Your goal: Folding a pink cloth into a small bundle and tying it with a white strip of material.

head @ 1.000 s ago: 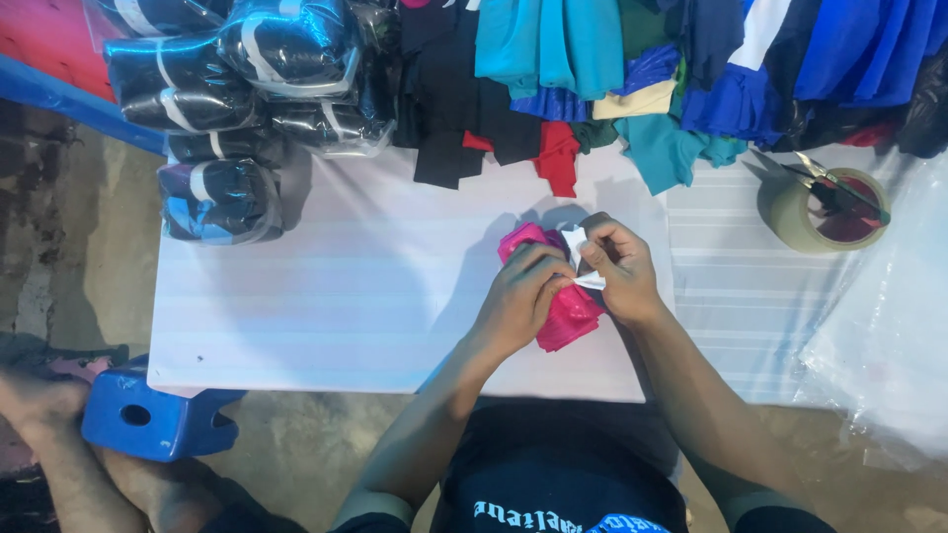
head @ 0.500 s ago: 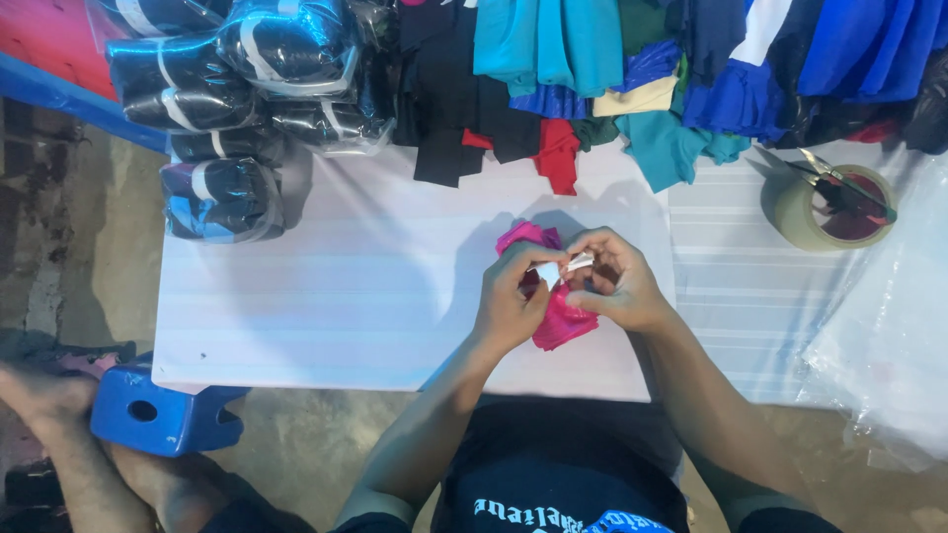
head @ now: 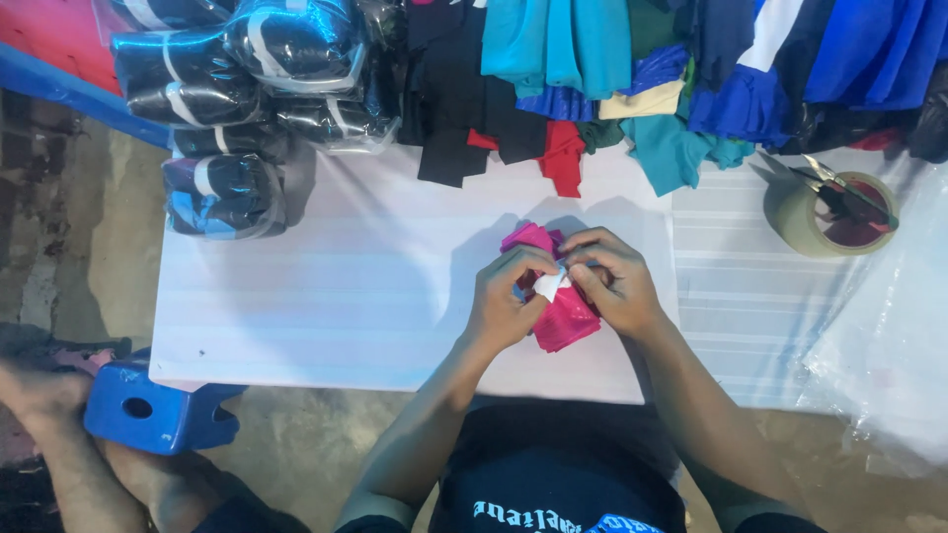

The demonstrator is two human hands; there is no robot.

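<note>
bare white table (head: 326, 296) left of hands, wrapped bundles (head: 227, 192) behind

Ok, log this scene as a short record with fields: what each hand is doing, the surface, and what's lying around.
left hand: grips pink cloth
right hand: pinches white tag on the cloth
surface: white table
far edge: pile of clothes, blue, teal, black, red
far left: wrapped bundles in clear plastic
right: tape roll with scissors across it
floor, left: blue stool
</note>
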